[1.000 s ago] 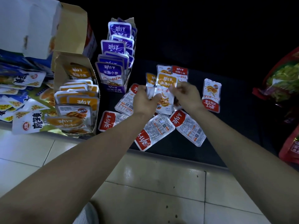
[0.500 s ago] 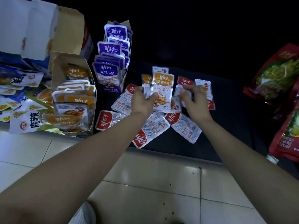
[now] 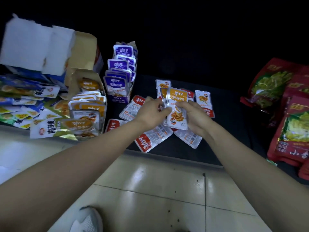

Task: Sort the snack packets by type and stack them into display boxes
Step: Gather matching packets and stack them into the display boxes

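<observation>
Your left hand and right hand are both closed on a small bunch of orange packets, held upright between them just above the dark surface. Your left thumb and fingers pinch the bunch's left edge, while your right fingers wrap its right side and lower corner. A second packet edge shows behind the front one, but the count in the bunch cannot be told. Beneath and around your hands, red packets lie loose on that surface. Several are turned over with their white printed backs up, and one lies face up just to the right of your right hand. To the left of your hands stands the purple display box, filled with purple packets standing upright in rows. Just beside it, further left, the orange display box holds more orange-labelled packets on end, with one lying tilted across the front. Behind that box rise white cardboard flaps, and at the far left sits a pile of blue and green packets. Large red bags are stacked at the right edge, well apart from your hands. Nearer to you is the tiled floor, with a shoe at the bottom edge.
</observation>
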Tool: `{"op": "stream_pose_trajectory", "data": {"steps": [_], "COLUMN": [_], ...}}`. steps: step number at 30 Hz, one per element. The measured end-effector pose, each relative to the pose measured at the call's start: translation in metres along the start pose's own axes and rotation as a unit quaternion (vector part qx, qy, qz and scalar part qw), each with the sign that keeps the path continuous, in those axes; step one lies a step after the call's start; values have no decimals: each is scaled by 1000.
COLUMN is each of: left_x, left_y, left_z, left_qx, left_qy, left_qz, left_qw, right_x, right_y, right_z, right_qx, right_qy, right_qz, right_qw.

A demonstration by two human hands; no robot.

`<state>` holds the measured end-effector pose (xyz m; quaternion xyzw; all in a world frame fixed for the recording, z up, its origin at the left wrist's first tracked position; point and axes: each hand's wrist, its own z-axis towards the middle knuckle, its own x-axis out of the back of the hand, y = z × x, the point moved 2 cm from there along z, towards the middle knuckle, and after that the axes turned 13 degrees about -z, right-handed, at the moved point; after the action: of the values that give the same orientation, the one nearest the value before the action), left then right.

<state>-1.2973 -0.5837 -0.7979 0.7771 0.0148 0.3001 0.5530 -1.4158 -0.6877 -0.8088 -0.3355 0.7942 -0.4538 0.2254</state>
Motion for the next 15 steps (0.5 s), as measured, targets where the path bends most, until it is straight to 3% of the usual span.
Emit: {"op": "stream_pose_trajectory", "data": {"steps": [5,11,15], "left_x": [74,175,211], "left_y": [-2,-12,-48], "left_z": [-24,-52,-75], "left_qx": [-93,-155,-71], "left_qy": [39,120,-37], "left_qz": [178,178,232], "left_qw": [979,964,969], "right_x": [-57,-117,-142], "right_y": [-26,-55,-56], "right_z": [11,25,29], "right_qx": [-16,76,103], "right_qy": [-80,-98,-105], "right_qz": [-46,-12,-13], "right_qw": [996,992,989]}}
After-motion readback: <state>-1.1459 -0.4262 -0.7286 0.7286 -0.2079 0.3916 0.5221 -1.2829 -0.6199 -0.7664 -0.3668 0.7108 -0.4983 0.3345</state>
